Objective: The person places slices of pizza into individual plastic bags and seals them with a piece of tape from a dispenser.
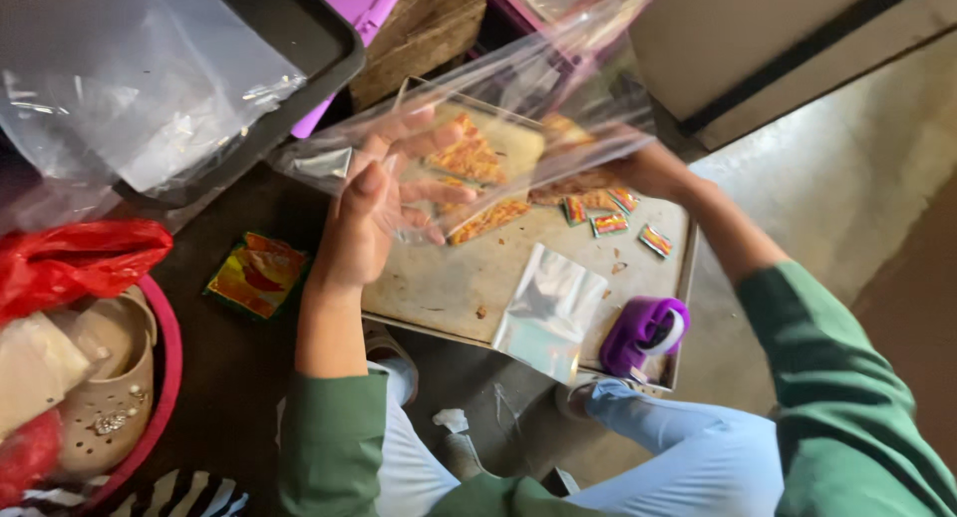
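Both my hands hold up a clear plastic bag [518, 88] over a metal tray [454, 283]. My left hand [374, 203] grips the bag's near left part with fingers spread along it. My right hand [638, 163] holds the bag's right side and is partly veiled by the plastic. Orange-red printed packets [469, 158] show through the bag; whether they are inside it or on the tray I cannot tell. Three small colourful sachets [610, 223] lie on the tray's far right. A flat silver pouch [548, 313] and a purple tape dispenser [646, 333] rest near the tray's front edge.
A dark tray [309, 38] with crumpled clear plastic stands at the upper left. A yellow-red packet [257, 275] lies on the dark floor. At left is a red basin [164, 367] with beige clogs and a red bag. Grey concrete floor lies to the right.
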